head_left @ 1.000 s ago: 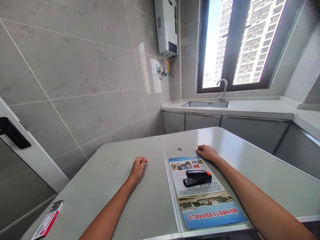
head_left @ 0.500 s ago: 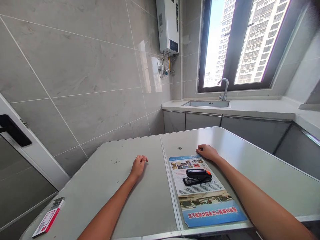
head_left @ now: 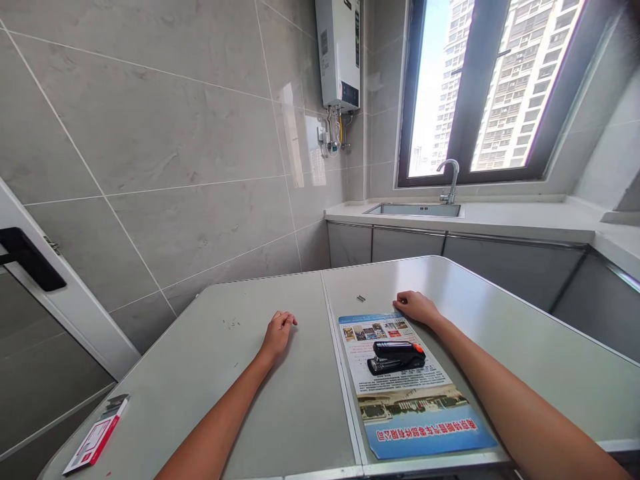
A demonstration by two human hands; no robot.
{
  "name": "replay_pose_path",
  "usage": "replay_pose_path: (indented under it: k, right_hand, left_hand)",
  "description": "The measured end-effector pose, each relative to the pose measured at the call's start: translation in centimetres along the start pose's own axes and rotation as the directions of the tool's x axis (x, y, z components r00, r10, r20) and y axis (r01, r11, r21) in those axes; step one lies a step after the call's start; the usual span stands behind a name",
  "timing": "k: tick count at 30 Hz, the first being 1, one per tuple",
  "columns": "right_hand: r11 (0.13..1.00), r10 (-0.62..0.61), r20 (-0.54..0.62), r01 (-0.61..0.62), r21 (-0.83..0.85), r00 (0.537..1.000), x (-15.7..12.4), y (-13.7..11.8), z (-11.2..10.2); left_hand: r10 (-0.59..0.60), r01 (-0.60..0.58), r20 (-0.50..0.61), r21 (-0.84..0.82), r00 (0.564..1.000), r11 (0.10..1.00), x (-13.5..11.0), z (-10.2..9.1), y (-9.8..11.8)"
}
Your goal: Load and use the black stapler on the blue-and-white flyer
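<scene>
My left hand (head_left: 278, 331) rests on the grey table (head_left: 210, 373) with its fingers curled loosely under, holding nothing. My right hand (head_left: 417, 307) lies at the far right corner of a printed leaflet (head_left: 407, 393), fingers curled down onto the paper's edge. A black stapler with an orange tip (head_left: 396, 356) sits on the middle of the leaflet, between my two arms and untouched. A small strip of staples (head_left: 361, 298) lies on the table just beyond the leaflet.
A red and white staple box (head_left: 96, 442) lies at the table's near left corner. Behind the table run a counter with a sink (head_left: 415, 210) and tap (head_left: 451, 179), a window, and a wall-mounted water heater (head_left: 341, 53). A door is at the left.
Only the head camera has shifted slightly; both hands, the stapler and the leaflet stay where they were.
</scene>
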State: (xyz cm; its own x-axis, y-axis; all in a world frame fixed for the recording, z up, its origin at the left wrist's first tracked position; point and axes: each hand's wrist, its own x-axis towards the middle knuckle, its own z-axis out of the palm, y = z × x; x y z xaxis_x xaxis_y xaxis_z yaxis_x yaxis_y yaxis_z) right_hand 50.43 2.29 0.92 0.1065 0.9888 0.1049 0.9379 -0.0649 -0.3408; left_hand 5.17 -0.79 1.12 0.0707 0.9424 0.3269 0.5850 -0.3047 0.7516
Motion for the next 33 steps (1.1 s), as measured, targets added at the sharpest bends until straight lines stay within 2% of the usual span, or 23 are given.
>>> replay_pose_path:
  k: [22,24,28,30,31,32,33]
  right_hand:
    - [0.998,-0.033,0.005,0.033,0.044,0.999,-0.1,-0.1,-0.1]
    - [0.995,-0.067,0.016,0.066,0.071,0.998,0.0,0.0,-0.1]
    - [0.965,-0.213,0.035,0.205,0.163,0.976,-0.4,-0.6,-1.1]
    - [0.903,-0.345,0.074,0.309,0.299,0.936,-1.0,-1.2,-2.2]
    - [0.843,-0.438,0.124,0.359,0.402,0.890,-1.3,-1.5,-2.7]
    - [0.766,-0.543,0.194,0.387,0.513,0.817,-1.7,-1.9,-3.3]
    - [0.688,-0.642,0.272,0.382,0.616,0.717,-2.2,-2.3,-3.8]
  left_hand:
    - [0.002,-0.002,0.017,0.012,1.000,1.000,-0.1,-0.1,0.0]
    - [0.004,-0.004,0.015,0.012,1.000,1.000,0.0,-0.1,0.0]
    - [0.006,-0.007,0.017,0.012,1.000,1.000,-0.1,-0.1,0.2]
    - [0.003,-0.003,0.022,0.009,1.000,1.000,-0.2,-0.1,0.4]
    - [0.002,-0.002,0.023,0.009,1.000,1.000,-0.2,-0.1,0.5]
    - [0.002,-0.002,0.022,0.011,1.000,1.000,-0.2,-0.2,0.6]
    - [0.003,-0.003,0.020,0.015,1.000,1.000,-0.3,-0.2,0.7]
